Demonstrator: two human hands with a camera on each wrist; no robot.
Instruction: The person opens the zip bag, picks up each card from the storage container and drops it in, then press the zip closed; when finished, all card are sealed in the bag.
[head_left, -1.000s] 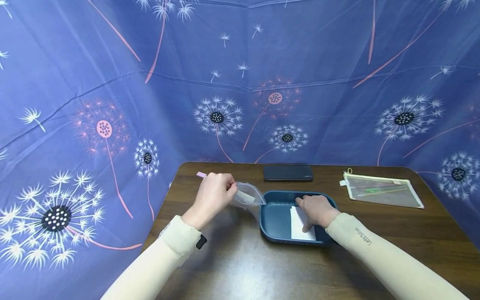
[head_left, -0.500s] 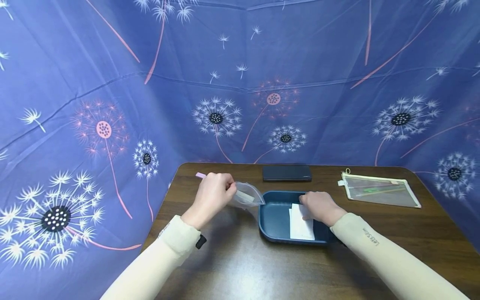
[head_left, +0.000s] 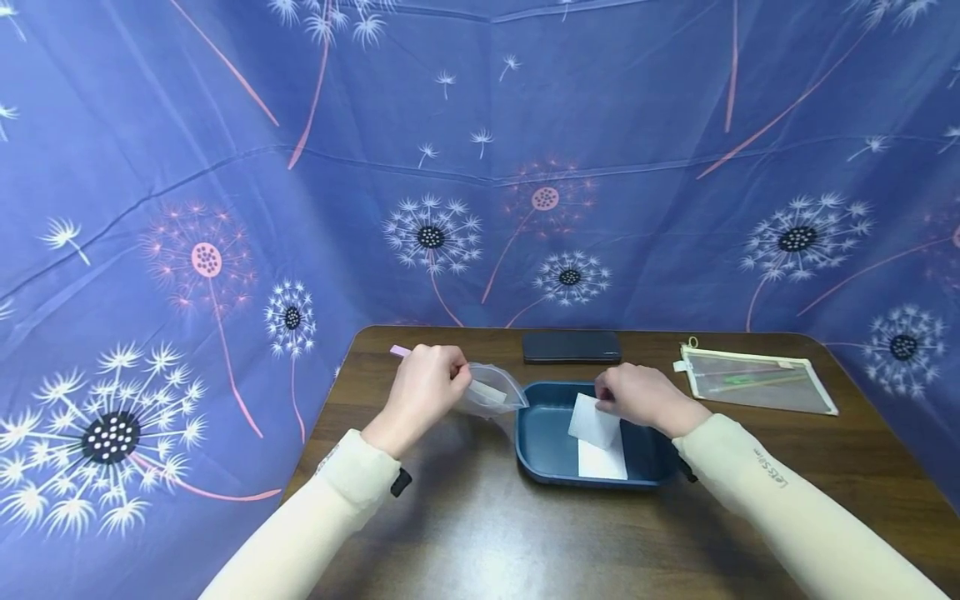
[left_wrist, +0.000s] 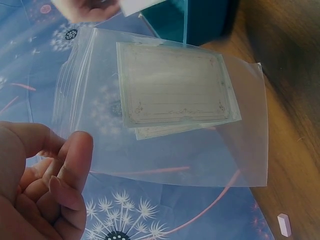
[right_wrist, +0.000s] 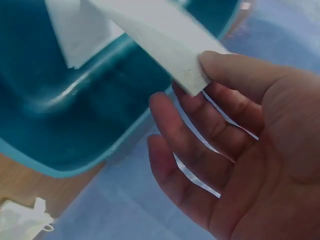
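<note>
At centre frame in the head view our left hand [head_left: 423,385] pinches the rim of a clear zip bag [head_left: 491,390], holding it off the desk [head_left: 480,533] with its mouth turned toward the blue tray [head_left: 543,442], which keeps the opening within easy reach of the other hand; the left wrist view shows lined cards [left_wrist: 172,90] already lying flat inside the bag. Just right of centre, our right hand [head_left: 637,398] pinches a white card [head_left: 594,421] by its upper corner between thumb and fingers, so it hangs tilted above the tray, while a second white card [head_left: 603,461] lies flat on the tray floor. A dark case [head_left: 572,346] and a mesh pouch [head_left: 753,382] sit further back on the desk. Compared with half a second ago, the card has come up off the stack: then the right hand pressed low on the paper in the tray, and now it is raised and nearer the bag, which has barely shifted.
</note>
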